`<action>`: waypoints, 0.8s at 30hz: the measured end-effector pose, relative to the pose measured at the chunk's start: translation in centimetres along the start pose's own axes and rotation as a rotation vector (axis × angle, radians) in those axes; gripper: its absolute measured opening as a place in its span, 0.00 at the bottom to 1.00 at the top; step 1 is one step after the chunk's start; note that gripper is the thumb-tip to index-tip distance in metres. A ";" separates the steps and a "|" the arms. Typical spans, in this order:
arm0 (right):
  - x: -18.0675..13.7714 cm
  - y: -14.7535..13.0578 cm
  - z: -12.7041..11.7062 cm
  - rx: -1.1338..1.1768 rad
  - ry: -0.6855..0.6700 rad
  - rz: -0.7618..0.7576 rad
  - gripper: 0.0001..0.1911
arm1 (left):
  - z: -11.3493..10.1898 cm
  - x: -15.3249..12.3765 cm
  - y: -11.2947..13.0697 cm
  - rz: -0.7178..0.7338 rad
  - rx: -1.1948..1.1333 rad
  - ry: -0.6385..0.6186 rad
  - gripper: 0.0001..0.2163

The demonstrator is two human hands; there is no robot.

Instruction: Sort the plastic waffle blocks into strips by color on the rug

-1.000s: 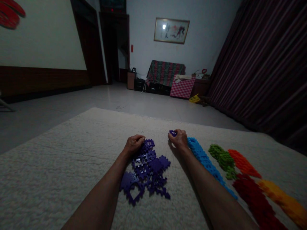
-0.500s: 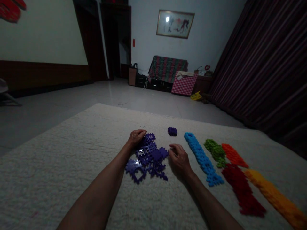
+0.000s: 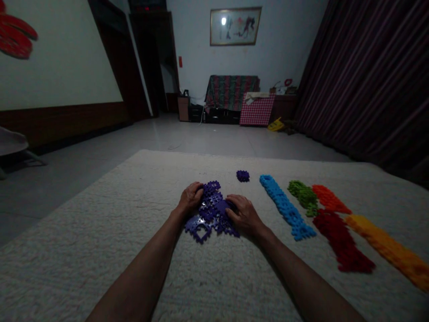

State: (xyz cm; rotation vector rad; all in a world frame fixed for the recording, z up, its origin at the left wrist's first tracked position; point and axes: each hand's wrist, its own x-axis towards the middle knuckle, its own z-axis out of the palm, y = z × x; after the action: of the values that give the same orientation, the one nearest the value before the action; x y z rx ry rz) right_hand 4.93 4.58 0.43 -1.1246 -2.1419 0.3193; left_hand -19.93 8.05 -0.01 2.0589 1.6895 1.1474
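Observation:
Flat purple plastic pieces with toothed edges (image 3: 209, 208) lie in a loose, overlapping heap on a cream quilted mat (image 3: 134, 192); one near piece has a heart-shaped hole (image 3: 201, 231). At the heap's left edge is my left hand (image 3: 191, 196), fingers curled and close together; what they hold, if anything, is hidden. My right hand (image 3: 244, 212) reaches the heap from the right, its thumb and fingers closing about the edge of a purple piece (image 3: 223, 206). A small separate purple stack (image 3: 243, 175) sits beyond the hands.
Right of the hands lie grouped pieces: a long blue row (image 3: 284, 208), a green group (image 3: 303, 196), an orange one (image 3: 330, 199), a dark red one (image 3: 342, 243) and a yellow row (image 3: 389, 248). Past the mat is a tiled floor (image 3: 214, 138), with a purple curtain (image 3: 335, 76) at right.
My right hand has moved left from beside the heap onto its right edge and closed about a piece. My left hand stays at the left edge. The view has shifted a little.

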 end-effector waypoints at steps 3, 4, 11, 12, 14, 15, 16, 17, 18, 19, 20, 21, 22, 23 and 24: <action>-0.1 -0.1 0.0 -0.010 -0.011 -0.013 0.16 | -0.1 0.0 0.2 0.039 0.012 -0.016 0.14; -0.1 0.0 0.0 -0.013 -0.008 -0.015 0.16 | -0.1 0.0 0.3 0.042 0.014 -0.018 0.15; -0.3 0.8 0.6 -0.033 0.024 -0.046 0.21 | -0.1 -0.2 0.0 0.041 0.007 -0.041 0.16; -0.3 0.9 0.7 -0.024 0.031 -0.045 0.19 | 0.0 -0.2 -0.1 0.044 0.008 -0.042 0.16; -0.2 1.0 0.7 0.002 0.043 -0.040 0.17 | 0.2 -0.2 -0.3 0.048 0.013 -0.045 0.16; -0.1 1.0 0.7 0.019 0.049 -0.035 0.16 | 0.3 -0.1 -0.4 0.049 0.015 -0.046 0.16; 0.0 1.0 0.6 0.037 0.054 -0.027 0.15 | 0.3 -0.1 -0.4 0.050 0.015 -0.046 0.16; 0.1 1.0 0.6 0.056 0.060 -0.018 0.14 | 0.4 -0.2 -0.5 0.053 0.013 -0.046 0.16; 0.2 1.0 0.5 0.078 0.066 -0.006 0.13 | 0.4 -0.2 -0.5 0.054 0.012 -0.046 0.16; 0.3 0.9 0.4 0.100 0.072 0.008 0.11 | 0.4 -0.2 -0.5 0.055 0.010 -0.046 0.16; 0.4 0.8 0.2 0.125 0.075 0.025 0.10 | 0.3 -0.3 -0.5 0.056 0.010 -0.047 0.16; 0.5 0.7 0.1 0.150 0.076 0.046 0.08 | 0.3 -0.3 -0.4 0.055 0.011 -0.048 0.15; 0.6 0.6 -0.1 0.174 0.074 0.068 0.07 | 0.3 -0.4 -0.4 0.054 0.014 -0.049 0.15; 0.7 0.5 -0.2 0.198 0.070 0.090 0.06 | 0.3 -0.4 -0.4 0.052 0.016 -0.047 0.15; 0.8 0.4 -0.3 0.219 0.069 0.112 0.05 | 0.3 -0.4 -0.3 0.051 0.018 -0.043 0.15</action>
State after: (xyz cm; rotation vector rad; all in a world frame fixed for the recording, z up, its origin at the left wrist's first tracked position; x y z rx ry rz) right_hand 5.12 5.39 0.82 -1.1129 -1.9348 0.5451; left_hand -20.00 7.82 -0.58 2.1327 1.6427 1.0995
